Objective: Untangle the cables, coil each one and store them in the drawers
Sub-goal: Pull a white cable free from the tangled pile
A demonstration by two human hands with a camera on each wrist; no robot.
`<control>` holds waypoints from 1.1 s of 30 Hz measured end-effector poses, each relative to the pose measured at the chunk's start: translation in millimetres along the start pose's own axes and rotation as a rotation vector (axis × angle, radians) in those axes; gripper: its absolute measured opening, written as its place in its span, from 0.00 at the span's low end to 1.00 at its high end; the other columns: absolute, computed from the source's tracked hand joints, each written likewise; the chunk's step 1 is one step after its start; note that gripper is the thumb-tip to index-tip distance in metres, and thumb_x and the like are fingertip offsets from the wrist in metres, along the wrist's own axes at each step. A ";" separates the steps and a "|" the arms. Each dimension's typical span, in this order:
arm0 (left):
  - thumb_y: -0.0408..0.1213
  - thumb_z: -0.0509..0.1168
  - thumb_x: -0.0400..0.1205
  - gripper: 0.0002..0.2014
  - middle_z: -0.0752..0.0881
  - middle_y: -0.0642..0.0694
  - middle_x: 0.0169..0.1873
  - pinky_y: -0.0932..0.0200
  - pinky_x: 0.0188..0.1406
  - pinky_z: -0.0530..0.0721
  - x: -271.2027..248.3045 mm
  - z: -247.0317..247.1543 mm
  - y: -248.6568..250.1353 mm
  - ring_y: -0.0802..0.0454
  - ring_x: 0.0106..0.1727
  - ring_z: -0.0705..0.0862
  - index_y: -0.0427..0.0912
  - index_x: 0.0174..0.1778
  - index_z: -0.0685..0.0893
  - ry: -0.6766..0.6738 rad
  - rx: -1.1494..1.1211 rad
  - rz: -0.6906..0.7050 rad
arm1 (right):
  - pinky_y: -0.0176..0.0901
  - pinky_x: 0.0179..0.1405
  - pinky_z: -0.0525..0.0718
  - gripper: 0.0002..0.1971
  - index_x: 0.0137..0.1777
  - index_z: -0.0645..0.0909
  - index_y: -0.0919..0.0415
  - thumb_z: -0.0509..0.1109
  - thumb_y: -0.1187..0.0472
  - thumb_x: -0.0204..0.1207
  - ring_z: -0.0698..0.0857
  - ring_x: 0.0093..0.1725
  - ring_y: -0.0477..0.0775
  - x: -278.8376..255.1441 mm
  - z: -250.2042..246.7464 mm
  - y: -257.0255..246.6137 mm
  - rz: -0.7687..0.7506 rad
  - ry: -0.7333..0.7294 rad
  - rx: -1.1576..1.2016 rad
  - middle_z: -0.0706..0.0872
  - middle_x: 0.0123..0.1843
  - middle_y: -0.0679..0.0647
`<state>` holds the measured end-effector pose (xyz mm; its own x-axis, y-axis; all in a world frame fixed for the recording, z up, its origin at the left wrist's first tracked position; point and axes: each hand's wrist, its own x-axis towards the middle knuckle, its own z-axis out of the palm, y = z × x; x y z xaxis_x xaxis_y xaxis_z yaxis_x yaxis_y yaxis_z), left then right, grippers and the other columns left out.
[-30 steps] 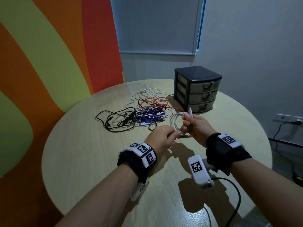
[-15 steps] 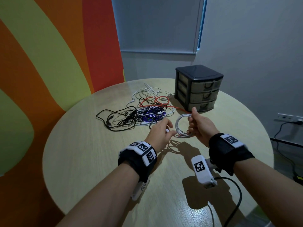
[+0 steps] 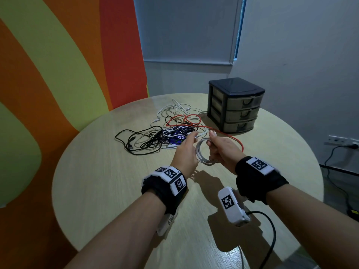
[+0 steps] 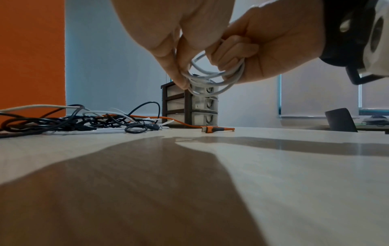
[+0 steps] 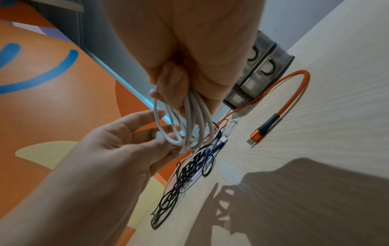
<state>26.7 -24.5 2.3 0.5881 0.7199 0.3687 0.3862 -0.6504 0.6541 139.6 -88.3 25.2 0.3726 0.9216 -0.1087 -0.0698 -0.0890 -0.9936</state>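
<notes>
White cable coil held in air between both hands, above table.

White cable (image 3: 202, 155) looped several turns; right hand (image 3: 223, 150) fisted round the bundle, left hand (image 3: 185, 152) pinching a loop at its fingertips (image 5: 160, 141). Remaining tangle (image 3: 155, 136) and orange cable (image 5: 294, 93) lie on table (image 3: 108, 187), beside closed drawer unit (image 3: 235, 105).

My hands (image 3: 204, 150) hold a coiled cable (image 3: 202, 155) above the table (image 3: 101, 183). The cable tangle (image 3: 155, 136) lies beyond them. The drawers (image 3: 235, 105) stand right of it.
</notes>
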 end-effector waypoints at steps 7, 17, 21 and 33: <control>0.21 0.56 0.80 0.26 0.79 0.36 0.65 0.63 0.59 0.73 -1.5 -0.4 1.1 0.43 0.65 0.79 0.39 0.75 0.67 0.042 -0.062 0.074 | 0.39 0.26 0.62 0.26 0.29 0.67 0.58 0.49 0.41 0.84 0.60 0.23 0.48 -2.5 5.2 -1.9 0.004 0.056 0.054 0.61 0.22 0.49; 0.28 0.58 0.84 0.21 0.85 0.41 0.60 0.71 0.54 0.77 -4.3 -3.6 2.0 0.49 0.60 0.85 0.44 0.73 0.70 0.218 -0.199 0.168 | 0.37 0.25 0.67 0.26 0.28 0.66 0.57 0.50 0.42 0.84 0.61 0.19 0.47 0.5 0.5 -0.4 0.039 0.016 0.162 0.62 0.18 0.47; 0.31 0.61 0.84 0.19 0.87 0.41 0.58 0.71 0.56 0.78 -2.6 -1.8 -0.7 0.53 0.62 0.84 0.41 0.72 0.71 0.218 -0.221 0.148 | 0.36 0.22 0.66 0.24 0.28 0.67 0.57 0.53 0.44 0.84 0.60 0.18 0.47 -1.1 -3.5 -1.8 0.051 0.013 0.197 0.62 0.18 0.47; 0.30 0.56 0.85 0.18 0.86 0.47 0.60 0.81 0.54 0.72 -0.9 3.5 -6.1 0.56 0.60 0.83 0.43 0.71 0.75 0.050 -0.180 0.188 | 0.33 0.15 0.64 0.23 0.29 0.66 0.57 0.52 0.47 0.85 0.57 0.14 0.45 -1.6 -7.7 -0.5 0.089 -0.014 0.290 0.60 0.15 0.45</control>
<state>26.3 -22.1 -4.4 0.6001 0.6045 0.5238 0.1380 -0.7233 0.6766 146.1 -92.7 25.6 0.3407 0.9203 -0.1923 -0.3635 -0.0597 -0.9297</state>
